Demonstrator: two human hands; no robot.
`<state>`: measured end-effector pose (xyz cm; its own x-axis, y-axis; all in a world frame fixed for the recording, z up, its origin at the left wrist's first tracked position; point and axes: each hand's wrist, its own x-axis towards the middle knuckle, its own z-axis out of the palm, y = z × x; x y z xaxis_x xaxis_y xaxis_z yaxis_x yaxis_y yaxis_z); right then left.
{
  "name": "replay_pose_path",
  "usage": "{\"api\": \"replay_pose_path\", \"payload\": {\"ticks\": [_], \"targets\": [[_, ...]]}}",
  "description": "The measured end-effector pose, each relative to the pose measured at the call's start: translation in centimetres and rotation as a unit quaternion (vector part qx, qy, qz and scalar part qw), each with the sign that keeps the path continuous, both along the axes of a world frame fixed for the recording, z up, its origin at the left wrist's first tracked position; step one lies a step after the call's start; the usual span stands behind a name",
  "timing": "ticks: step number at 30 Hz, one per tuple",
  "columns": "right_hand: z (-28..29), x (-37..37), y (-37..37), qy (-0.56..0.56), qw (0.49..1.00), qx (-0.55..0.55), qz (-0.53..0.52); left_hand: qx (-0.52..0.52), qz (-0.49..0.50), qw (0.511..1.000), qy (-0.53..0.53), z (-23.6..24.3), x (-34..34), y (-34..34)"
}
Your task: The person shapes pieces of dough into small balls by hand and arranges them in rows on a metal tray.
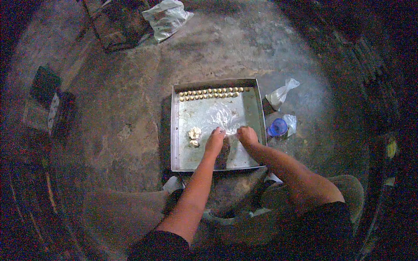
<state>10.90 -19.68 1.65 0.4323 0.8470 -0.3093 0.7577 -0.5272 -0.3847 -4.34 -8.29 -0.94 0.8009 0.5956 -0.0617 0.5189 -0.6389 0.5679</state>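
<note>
A square metal tray lies on the floor in front of me. Over its middle, a crinkled, shiny piece of clear plastic spreads away from my fingers. My left hand is closed at the plastic's near left edge, and my right hand is closed at its near right edge. Pale lumps that look like dough sit to the left of my left hand. Along the tray's far side run two rows of small, pale round pieces. My fingertips are too small to make out exactly.
Just right of the tray stand a blue cup and a knotted, whitish plastic bag. Clear plastic lies beside the cup. A white plastic bag rests at the far left, near a dark box-like object.
</note>
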Motion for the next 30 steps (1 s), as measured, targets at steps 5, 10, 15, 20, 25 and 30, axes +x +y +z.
{"api": "replay_pose_path", "payload": {"ticks": [5,10,15,20,25,30], "targets": [[-2.6,-0.3,0.4,0.006,0.990,0.128,0.057,0.008,0.089,0.989,-0.121,0.1,-0.7,-1.0],[-3.2,-3.2,-0.1,-0.026,0.967,0.102,0.233,-0.076,0.232,0.966,-0.085,0.2,-1.9,0.7],[-1.2,-5.3,-0.2,0.057,0.969,0.109,0.217,-0.074,0.261,0.962,-0.023,-0.2,-2.2,0.7],[-0.1,-3.4,-0.3,0.111,0.982,0.130,0.076,0.034,0.180,0.981,-0.066,0.8,-2.3,-1.2],[-0.9,-0.9,-0.5,0.050,0.991,0.110,0.053,0.020,0.173,0.985,-0.016,2.2,-1.7,-2.2],[-0.8,-0.8,0.1,0.056,0.987,0.144,0.045,0.032,0.120,0.986,-0.111,1.8,-1.0,-1.0]]}}
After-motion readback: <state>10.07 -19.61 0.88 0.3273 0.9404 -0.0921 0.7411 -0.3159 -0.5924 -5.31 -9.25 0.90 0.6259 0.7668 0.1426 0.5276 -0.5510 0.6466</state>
